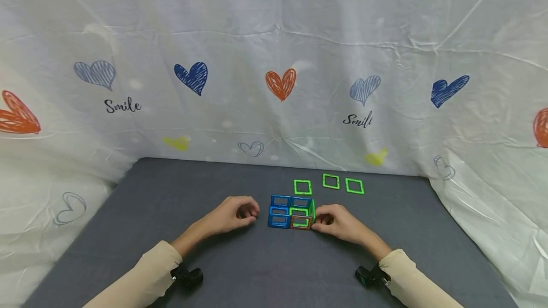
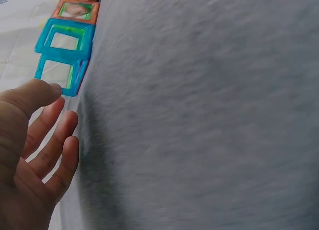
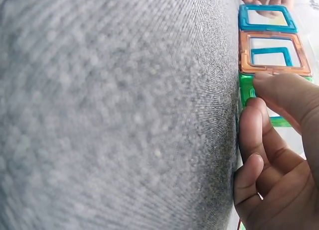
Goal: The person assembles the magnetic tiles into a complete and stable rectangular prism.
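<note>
A small open construction of magnetic tile frames stands on the dark table, with a blue frame (image 1: 269, 221) and an orange frame (image 1: 301, 228) side by side at the front. More blue frames (image 1: 281, 196) form its back, and a green frame (image 1: 314, 210) stands upright along its right side. My right hand (image 1: 340, 223) touches that right side; in the right wrist view the thumb and index fingertips lie against the green frame (image 3: 245, 92), beside the orange one. Left of the construction, my left hand (image 1: 231, 214) hovers with loosely bent fingers, holding nothing and apart from the blue frames.
Behind the construction, a green square frame (image 1: 295, 187) lies on the dark table (image 1: 274, 270), with a second green frame (image 1: 331, 188) and a third green frame (image 1: 354, 193) to its right. A white curtain (image 1: 231, 118) printed with hearts rises along the table's far edge.
</note>
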